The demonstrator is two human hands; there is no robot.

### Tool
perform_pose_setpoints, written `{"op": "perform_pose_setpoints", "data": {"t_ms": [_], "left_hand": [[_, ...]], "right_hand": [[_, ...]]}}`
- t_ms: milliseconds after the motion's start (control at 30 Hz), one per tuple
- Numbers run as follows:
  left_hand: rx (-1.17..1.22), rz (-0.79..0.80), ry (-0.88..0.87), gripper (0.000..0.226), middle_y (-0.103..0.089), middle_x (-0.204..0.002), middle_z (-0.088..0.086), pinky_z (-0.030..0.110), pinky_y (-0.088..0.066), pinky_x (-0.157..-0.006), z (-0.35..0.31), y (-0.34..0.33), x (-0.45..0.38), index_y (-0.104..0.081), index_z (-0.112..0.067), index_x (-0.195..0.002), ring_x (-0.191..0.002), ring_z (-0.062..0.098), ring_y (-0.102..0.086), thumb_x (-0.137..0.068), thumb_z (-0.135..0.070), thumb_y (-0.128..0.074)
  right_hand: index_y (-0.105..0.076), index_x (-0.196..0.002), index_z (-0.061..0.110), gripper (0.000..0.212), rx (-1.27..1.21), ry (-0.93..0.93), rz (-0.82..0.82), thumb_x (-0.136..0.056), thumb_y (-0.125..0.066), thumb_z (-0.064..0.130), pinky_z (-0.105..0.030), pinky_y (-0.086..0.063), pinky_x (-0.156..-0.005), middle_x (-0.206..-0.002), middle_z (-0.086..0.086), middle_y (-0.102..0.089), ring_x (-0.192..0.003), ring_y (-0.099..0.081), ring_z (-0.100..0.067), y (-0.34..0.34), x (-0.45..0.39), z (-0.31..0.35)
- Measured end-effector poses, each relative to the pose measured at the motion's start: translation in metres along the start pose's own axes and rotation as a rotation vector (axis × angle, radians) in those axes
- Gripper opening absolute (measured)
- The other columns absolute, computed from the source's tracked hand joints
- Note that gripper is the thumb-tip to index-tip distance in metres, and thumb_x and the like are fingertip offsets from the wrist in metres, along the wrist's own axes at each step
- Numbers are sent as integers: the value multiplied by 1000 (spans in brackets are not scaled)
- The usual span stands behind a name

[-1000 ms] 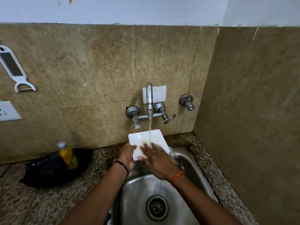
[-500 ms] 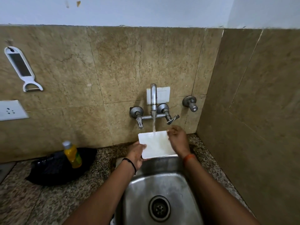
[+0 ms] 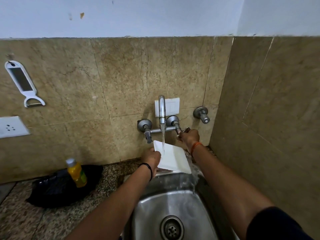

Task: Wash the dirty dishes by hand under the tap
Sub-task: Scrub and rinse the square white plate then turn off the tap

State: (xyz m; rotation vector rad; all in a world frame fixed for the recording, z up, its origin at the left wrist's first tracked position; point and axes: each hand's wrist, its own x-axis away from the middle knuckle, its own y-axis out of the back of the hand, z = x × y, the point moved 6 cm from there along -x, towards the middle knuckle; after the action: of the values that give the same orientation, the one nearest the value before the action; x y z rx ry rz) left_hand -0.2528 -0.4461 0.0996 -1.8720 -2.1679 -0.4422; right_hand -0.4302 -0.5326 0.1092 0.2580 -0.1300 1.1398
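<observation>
A white square plate [image 3: 173, 158] is tilted under the running tap [image 3: 162, 110], its right edge lower, and water pours off its lower right corner into the steel sink [image 3: 174, 201]. My left hand [image 3: 152, 157] grips the plate's left edge. My right hand [image 3: 189, 135] is raised off the plate and closed around the tap's right lever handle [image 3: 181, 131]. The stream strikes the plate near its upper left part.
A yellow bottle [image 3: 77, 172] stands on a black bag [image 3: 64, 186] on the speckled counter left of the sink. A white peeler [image 3: 24, 85] hangs on the tiled wall above a socket [image 3: 10, 127]. A second valve [image 3: 201, 114] sits right of the tap. A tiled side wall closes the right.
My right hand left the plate's face, went to its top right corner, then up onto the right tap handle. The plate has tilted down to the right, held by the left hand alone.
</observation>
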Motion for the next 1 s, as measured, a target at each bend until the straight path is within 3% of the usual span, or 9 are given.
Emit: {"op": "perform_pose_setpoints", "data": {"t_ms": [67, 167, 233, 300, 367, 467, 733, 867, 1000], "left_hand": [[-462, -58, -235, 29, -68, -108, 17, 34, -52, -77, -22, -3, -3, -66, -5, -110, -96, 36, -64, -89, -3, -45], [-1143, -18, -564, 23, -67, -107, 17, 35, -51, -76, -48, -27, 8, -65, -5, -103, -97, 34, -63, -86, -10, -52], [-1459, 35, -690, 21, -66, -109, 16, 37, -51, -79, -53, -42, 17, -64, -6, -104, -99, 32, -63, -87, -12, -53], [-1611, 77, -756, 26, -65, -114, 14, 38, -50, -82, -52, -51, 19, -62, -10, -114, -104, 31, -62, -90, -12, -52], [-1661, 98, -771, 29, -64, -116, 13, 38, -50, -84, -53, -54, 19, -61, -11, -118, -107, 31, -61, -91, -11, -51], [-1644, 95, -715, 21, -66, -113, 14, 38, -51, -82, -59, -47, 13, -64, -8, -110, -104, 31, -62, -90, -11, -57], [-1586, 71, -758, 17, -66, -110, 15, 35, -49, -78, -63, -37, 10, -66, -7, -101, -102, 30, -62, -85, -10, -59], [-1527, 60, -773, 32, -65, -113, 14, 37, -51, -85, -58, -27, 8, -64, -10, -117, -106, 30, -60, -86, -8, -55], [-1440, 47, -822, 42, -67, -112, 11, 31, -49, -73, -52, -8, 8, -62, -21, -125, -100, 28, -62, -87, -7, -52]], "right_hand": [[-64, -102, -7, 27, 12, 12, -1, -84, -72, 11, -50, -58, -84, -100, -24, -71, -91, -71, -36, 0, 0, -1], [-64, -103, -4, 27, 59, 42, 1, -84, -72, 15, -48, -59, -83, -99, -21, -71, -89, -71, -33, 1, 0, -1], [-65, -101, -4, 29, 90, 49, -4, -83, -73, 16, -47, -59, -82, -98, -21, -72, -87, -72, -31, 2, 0, 0], [-66, -99, -4, 30, 120, 62, -13, -82, -75, 19, -47, -59, -82, -97, -21, -72, -86, -72, -32, 3, 0, 1], [-68, -96, -3, 30, 187, 104, -39, -82, -74, 22, -43, -58, -83, -98, -20, -72, -89, -71, -32, 4, 3, 5], [-69, -91, 2, 19, 403, 265, -90, -85, -68, 20, -26, -49, -74, -98, -19, -71, -92, -67, -32, 4, 12, 16], [-60, -114, 4, 24, 883, 495, -155, -94, -50, 14, -35, -51, -84, -114, -18, -63, -104, -64, -35, -7, 30, 23], [-62, -112, 6, 26, 911, 462, -141, -94, -52, 21, -34, -51, -81, -112, -17, -65, -102, -64, -34, -6, 31, 19], [-64, -109, 1, 30, 744, 232, 128, -90, -55, 21, -33, -48, -78, -107, -17, -66, -99, -63, -33, -1, 32, -8]]}}
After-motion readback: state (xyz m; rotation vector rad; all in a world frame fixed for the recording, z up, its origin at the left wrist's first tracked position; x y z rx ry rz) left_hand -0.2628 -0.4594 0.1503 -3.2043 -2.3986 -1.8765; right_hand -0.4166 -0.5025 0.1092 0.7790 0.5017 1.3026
